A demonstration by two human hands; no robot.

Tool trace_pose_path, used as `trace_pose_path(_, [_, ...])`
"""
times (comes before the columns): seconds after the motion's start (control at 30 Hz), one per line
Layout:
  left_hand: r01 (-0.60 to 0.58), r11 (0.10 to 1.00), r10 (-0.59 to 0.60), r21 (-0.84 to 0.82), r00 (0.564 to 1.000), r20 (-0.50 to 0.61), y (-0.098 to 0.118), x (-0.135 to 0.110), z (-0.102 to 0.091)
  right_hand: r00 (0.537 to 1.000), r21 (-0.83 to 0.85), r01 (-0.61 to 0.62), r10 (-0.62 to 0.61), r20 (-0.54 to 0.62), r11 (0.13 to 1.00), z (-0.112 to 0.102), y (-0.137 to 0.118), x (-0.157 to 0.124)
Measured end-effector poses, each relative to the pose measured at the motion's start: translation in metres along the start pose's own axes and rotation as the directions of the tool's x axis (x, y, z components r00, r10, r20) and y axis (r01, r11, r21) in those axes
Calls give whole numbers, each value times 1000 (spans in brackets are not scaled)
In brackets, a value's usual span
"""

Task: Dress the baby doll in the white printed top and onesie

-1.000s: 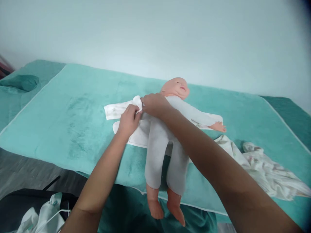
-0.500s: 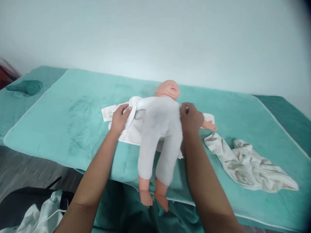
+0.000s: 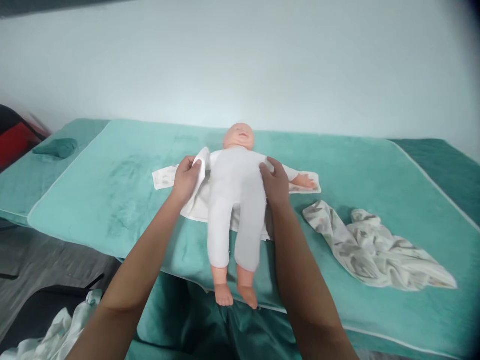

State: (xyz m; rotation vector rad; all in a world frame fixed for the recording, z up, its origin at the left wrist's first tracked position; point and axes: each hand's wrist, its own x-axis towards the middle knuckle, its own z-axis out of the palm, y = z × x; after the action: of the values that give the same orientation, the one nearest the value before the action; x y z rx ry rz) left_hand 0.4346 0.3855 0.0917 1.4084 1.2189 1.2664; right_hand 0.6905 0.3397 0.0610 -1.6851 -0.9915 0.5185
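Observation:
A baby doll (image 3: 236,175) with a white cloth body lies on its back, its feet over the table's near edge. Under it a white baby shirt (image 3: 195,209) is spread, with both patterned sleeves out to the sides. My left hand (image 3: 186,179) pinches the shirt's raised edge beside the doll's arm on the left. Against the doll's side, at the right shoulder in view, my right hand (image 3: 276,182) is closed with its thumb on the chest. The doll's hand (image 3: 304,181) on that side rests over the sleeve; its other hand is hidden.
A crumpled patterned baby garment (image 3: 378,252) lies to the right on the green padded table cover (image 3: 123,200). At the lower left is a black chair (image 3: 33,320) with white cloth (image 3: 60,335) on it. A wall (image 3: 240,65) stands behind the table.
My right hand has turned, its thumb now on the doll's chest. The shirt edge in my left hand stands up more. The doll lies straighter, and the view has shifted.

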Motion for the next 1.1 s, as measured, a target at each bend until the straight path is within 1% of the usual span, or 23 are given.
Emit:
trace_pose_path(0.07, [5, 1000, -4, -22, 999, 45, 9, 7, 7, 994, 176, -34, 16, 104, 984, 5, 0, -1])
trace_pose_path(0.13, [-18, 1000, 17, 6, 998, 65, 16, 15, 10, 973, 277, -73, 8, 230, 958, 9, -1, -3])
trace_pose_path(0.2, [-40, 995, 35, 95, 998, 53, 24, 21, 11, 933, 307, -88, -30, 359, 948, 11, -3, -6])
trace_pose_path(0.27, [-35, 977, 26, 212, 999, 46, 37, 21, 8, 895, 310, -78, -70, 440, 948, 13, -3, -8])
trace_pose_path(0.33, [-31, 952, 2, 304, 995, 95, 59, 12, 7, 880, 310, -67, -90, 466, 948, 13, -3, -9])
trace_pose_path(0.4, [-53, 938, -25, 342, 975, 219, 86, -5, 8, 879, 306, -57, -98, 466, 950, 12, -4, -9])
trace_pose_path(0.43, [-69, 935, -43, 349, 952, 302, 101, -16, 10, 877, 305, -53, -102, 469, 951, 12, -5, -10])
trace_pose_path(0.5, [-56, 945, -97, 322, 894, 438, 126, -36, 15, 872, 302, -48, -107, 477, 952, 11, -8, -12])
trace_pose_path(0.53, [-56, 957, -87, 286, 882, 462, 134, -44, 18, 872, 297, -46, -107, 478, 954, 10, -9, -13])
trace_pose_path(0.57, [-68, 965, -58, 254, 888, 456, 139, -49, 20, 874, 286, -41, -104, 475, 957, 9, -11, -14])
trace_pose_path(0.63, [-142, 960, 43, 241, 926, 375, 135, -52, 22, 893, 232, -18, -89, 442, 973, 7, -13, -15])
trace_pose_path(0.67, [-187, 942, 92, 278, 943, 321, 128, -49, 21, 910, 202, -9, -76, 408, 979, 5, -13, -14])
trace_pose_path(0.7, [-221, 915, 128, 337, 952, 276, 119, -45, 20, 929, 175, -3, -62, 365, 985, 2, -12, -12])
trace_pose_path(0.77, [-244, 843, 142, 480, 960, 240, 97, -33, 18, 971, 119, 16, -44, 233, 993, -6, -9, -5])
trace_pose_path(0.8, [-246, 806, 128, 537, 960, 247, 86, -27, 18, 990, 81, 31, -42, 133, 996, -11, -6, -1])
trace_pose_path(0.83, [-256, 775, 116, 578, 956, 269, 77, -22, 19, 999, 30, 47, -48, 17, 998, -17, -3, 5])
trace_pose_path(0.87, [-277, 751, 112, 600, 948, 298, 69, -17, 21, 993, -38, 59, -62, -98, 998, -22, 1, 10])
trace_pose_path(0.9, [-310, 733, 123, 606, 936, 330, 63, -13, 24, 978, -104, 53, -73, -196, 993, -27, 5, 15])
trace_pose_path(0.93, [-351, 719, 148, 599, 920, 362, 59, -9, 29, 964, -144, 27, -64, -258, 989, -30, 8, 20])
trace_pose_path(0.97, [-396, 707, 177, 586, 901, 396, 57, -5, 35, 961, -148, -11, -31, -274, 989, -32, 12, 24])
trace_pose_path(1.03, [-473, 674, 216, 568, 861, 460, 58, 2, 49, 975, -79, -92, 73, -211, 993, -33, 17, 29])
trace_pose_path(1.1, [-524, 617, 199, 587, 826, 527, 61, 9, 63, 978, 36, -145, 148, -145, 989, -31, 19, 31])
